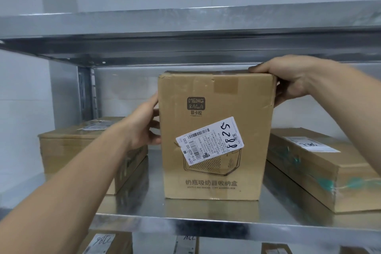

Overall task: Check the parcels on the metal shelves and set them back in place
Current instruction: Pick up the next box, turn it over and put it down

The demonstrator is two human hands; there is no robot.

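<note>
Left forearm is closest; left hand (144, 128) has fingers curled on the left side of the tall carton (214, 109), right hand (288, 82) grips its top right corner, thumb on top, fingers down the side. Carton stands upright on the metal shelf (185, 227), between left flat parcel (78, 146) and right flat parcel (309, 173). I read MENG KALA / 萌卡拉 on the front, and handwritten 8825 plus 516-K20-00 030 on the tilted shipping label (210, 140).
</note>
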